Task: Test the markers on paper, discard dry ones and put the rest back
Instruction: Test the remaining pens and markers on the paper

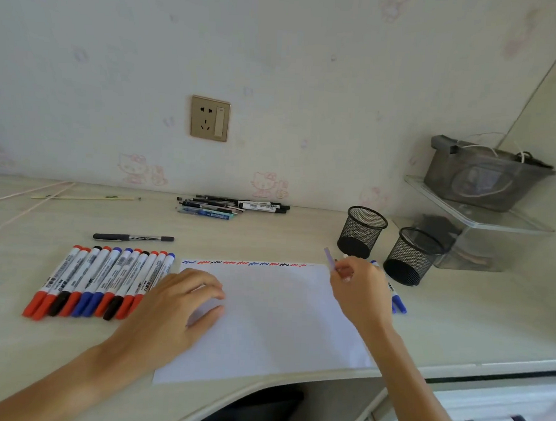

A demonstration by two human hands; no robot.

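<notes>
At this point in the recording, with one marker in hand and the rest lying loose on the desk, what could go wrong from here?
The blue markers by the right hand lie loose near the mesh cups; the wrist could roll them off the desk. The paper overhangs the desk's curved edge, so it may shift if the left hand lifts. Tested markers in the row could get mixed with untested ones.

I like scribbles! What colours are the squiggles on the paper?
Blue, red and black squiggles along the paper's far edge, head view.
</notes>
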